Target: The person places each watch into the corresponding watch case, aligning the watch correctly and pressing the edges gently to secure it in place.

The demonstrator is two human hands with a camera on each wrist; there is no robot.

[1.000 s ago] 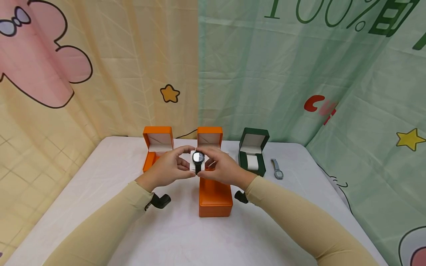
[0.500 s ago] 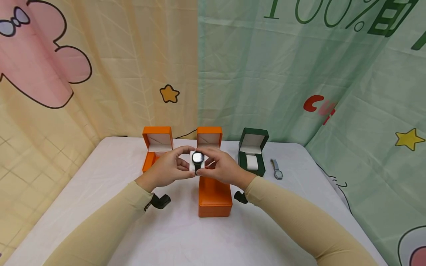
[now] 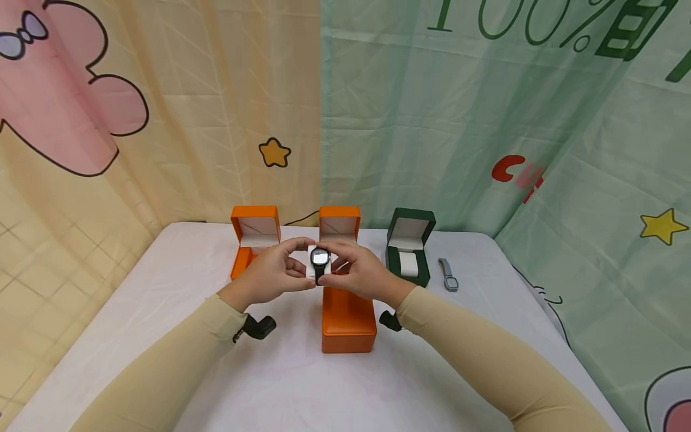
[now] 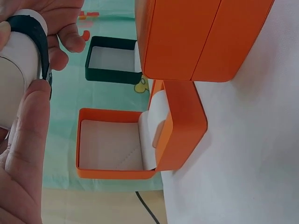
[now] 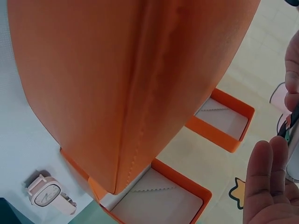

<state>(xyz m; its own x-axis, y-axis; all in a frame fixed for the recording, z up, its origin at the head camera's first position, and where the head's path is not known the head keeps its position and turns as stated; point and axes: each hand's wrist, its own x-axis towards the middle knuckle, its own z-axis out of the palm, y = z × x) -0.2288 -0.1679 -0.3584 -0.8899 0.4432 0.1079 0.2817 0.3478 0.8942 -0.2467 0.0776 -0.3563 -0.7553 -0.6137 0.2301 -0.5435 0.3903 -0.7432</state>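
Note:
A black-strapped wristwatch (image 3: 320, 257) with a dark-rimmed, bright face sits around a white watch cushion (image 3: 310, 272). My left hand (image 3: 267, 273) grips the cushion's left side between fingers and thumb. From the right, my right hand (image 3: 372, 270) holds the watch and cushion, its thumb at the lower strap. Both hands are above the table, behind a closed orange watch box (image 3: 349, 315). In the left wrist view, the dark strap (image 4: 35, 32) wraps the cushion's end. Fingers cover part of the watch's edges.
Two open orange boxes, one at left (image 3: 256, 225) and one in the middle (image 3: 340, 221), stand at the back. Right of them is an open green box (image 3: 410, 264) with a white cushion. Beside it lies a grey-blue watch (image 3: 449, 276). The right wrist view shows a pale pink watch (image 5: 48, 193).
The reflection on the watch face shifts, and the watch turns slightly between the fingers. Both hands stay in nearly the same place.

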